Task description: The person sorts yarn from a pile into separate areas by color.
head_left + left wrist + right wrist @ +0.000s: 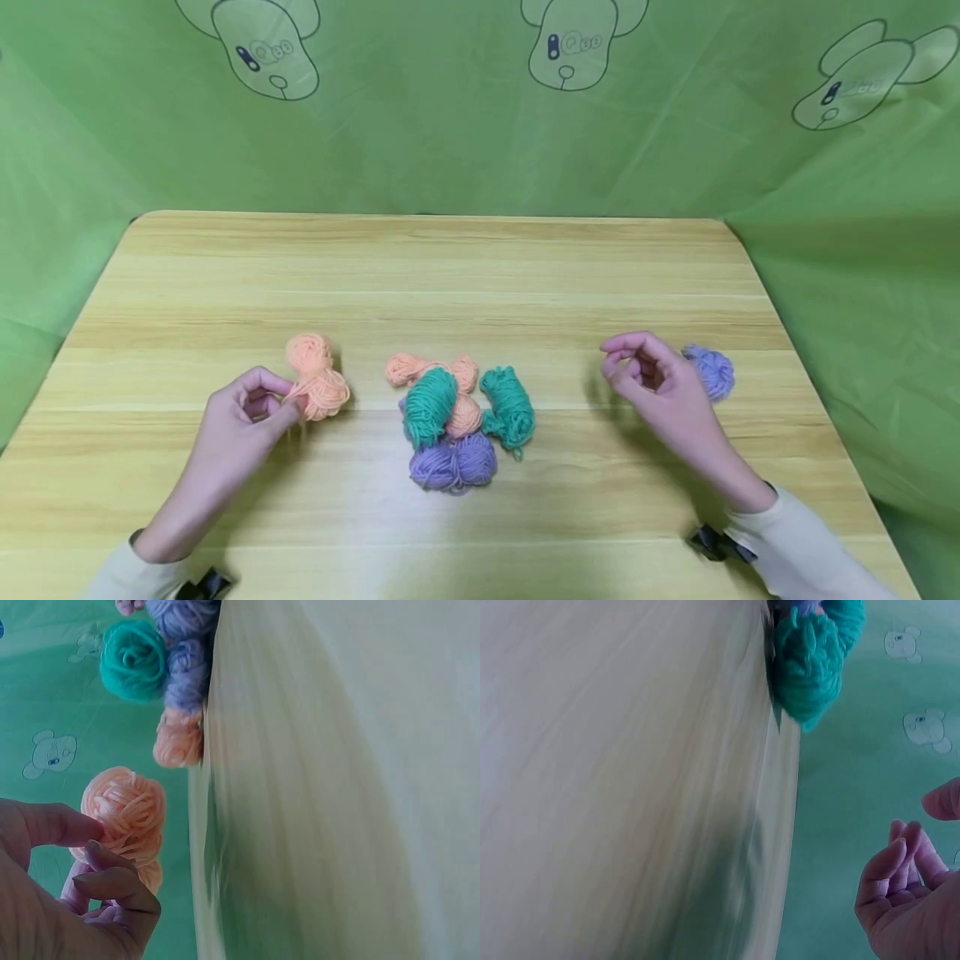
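Observation:
At the left of the table, my left hand point(236, 429) pinches a peach yarn skein point(318, 379) between thumb and index finger; the skein is narrow at its waist. The left wrist view shows the same peach skein point(126, 814) at the fingertips. My right hand point(675, 404) hovers over the right side with loosely curled fingers, holding nothing. Just beyond it lies a purple yarn ball point(711, 372), partly hidden by the hand. In the middle is a pile: a green skein point(430, 408) on top, peach yarn point(463, 417) beneath, and a purple skein point(453, 463) in front.
Another green skein point(508, 408) lies against the pile's right side. A peach skein point(406, 369) is at its back. The wood-grain table point(450, 267) ends at a green cloth point(420, 150) with animal-head drawings, which also hangs at both sides.

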Action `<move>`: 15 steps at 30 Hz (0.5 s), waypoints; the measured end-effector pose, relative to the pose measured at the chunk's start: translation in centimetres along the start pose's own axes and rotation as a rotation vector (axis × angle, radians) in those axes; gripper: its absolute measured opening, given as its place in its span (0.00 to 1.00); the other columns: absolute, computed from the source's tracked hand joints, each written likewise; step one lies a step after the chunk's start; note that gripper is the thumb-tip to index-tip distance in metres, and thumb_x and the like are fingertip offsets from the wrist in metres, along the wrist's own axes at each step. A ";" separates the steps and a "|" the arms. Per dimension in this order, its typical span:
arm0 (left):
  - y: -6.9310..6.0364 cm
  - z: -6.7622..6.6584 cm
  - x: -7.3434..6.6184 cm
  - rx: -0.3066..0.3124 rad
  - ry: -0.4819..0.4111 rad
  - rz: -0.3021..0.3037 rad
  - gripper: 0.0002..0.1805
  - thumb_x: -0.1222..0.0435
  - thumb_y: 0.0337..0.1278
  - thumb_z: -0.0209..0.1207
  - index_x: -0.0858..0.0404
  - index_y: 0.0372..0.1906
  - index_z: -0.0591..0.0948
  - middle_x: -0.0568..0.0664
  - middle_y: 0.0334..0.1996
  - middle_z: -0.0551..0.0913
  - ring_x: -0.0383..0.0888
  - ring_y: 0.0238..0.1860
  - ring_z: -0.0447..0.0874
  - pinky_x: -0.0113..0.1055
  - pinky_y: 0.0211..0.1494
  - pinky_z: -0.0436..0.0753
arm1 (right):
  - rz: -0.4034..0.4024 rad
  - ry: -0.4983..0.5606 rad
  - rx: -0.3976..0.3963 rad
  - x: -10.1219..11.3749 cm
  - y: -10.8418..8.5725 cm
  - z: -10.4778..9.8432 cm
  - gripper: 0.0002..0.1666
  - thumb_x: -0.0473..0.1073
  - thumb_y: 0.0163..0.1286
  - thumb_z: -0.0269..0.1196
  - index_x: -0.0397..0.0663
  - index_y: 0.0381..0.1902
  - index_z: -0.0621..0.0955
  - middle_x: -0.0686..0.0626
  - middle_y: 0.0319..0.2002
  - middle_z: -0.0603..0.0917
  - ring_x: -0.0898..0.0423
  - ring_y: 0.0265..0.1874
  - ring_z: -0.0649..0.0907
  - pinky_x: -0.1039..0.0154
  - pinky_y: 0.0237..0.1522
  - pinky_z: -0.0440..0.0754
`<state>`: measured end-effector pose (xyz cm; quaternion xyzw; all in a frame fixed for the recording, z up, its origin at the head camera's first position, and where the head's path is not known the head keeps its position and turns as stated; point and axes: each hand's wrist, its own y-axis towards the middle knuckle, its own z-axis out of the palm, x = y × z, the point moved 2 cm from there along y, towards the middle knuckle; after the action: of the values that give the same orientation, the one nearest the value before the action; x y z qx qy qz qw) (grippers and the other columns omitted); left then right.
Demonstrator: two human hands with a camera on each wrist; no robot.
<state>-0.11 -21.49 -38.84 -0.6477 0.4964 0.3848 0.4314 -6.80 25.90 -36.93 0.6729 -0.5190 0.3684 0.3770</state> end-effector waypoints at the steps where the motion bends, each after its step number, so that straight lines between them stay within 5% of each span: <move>1: 0.1 -0.2 0.0 -0.006 0.000 -0.002 0.09 0.75 0.68 0.67 0.71 0.48 0.80 0.51 0.29 0.82 0.43 0.27 0.78 0.31 0.24 0.77 | -0.008 -0.003 0.006 0.1 0.0 0.2 0.13 0.29 0.76 0.66 0.34 0.56 0.83 0.43 0.42 0.86 0.53 0.34 0.79 0.68 0.32 0.78; 15: 1.3 -2.0 0.3 -0.089 -0.020 0.025 0.08 0.75 0.70 0.66 0.71 0.48 0.80 0.47 0.29 0.84 0.41 0.28 0.81 0.30 0.23 0.75 | -0.030 0.023 0.137 2.1 -0.8 2.9 0.13 0.33 0.74 0.71 0.43 0.55 0.86 0.47 0.32 0.82 0.52 0.30 0.80 0.63 0.33 0.80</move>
<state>-1.18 -23.63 -38.71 -0.6561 0.4825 0.4183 0.4022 -5.28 22.55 -36.43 0.7006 -0.4779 0.4052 0.3415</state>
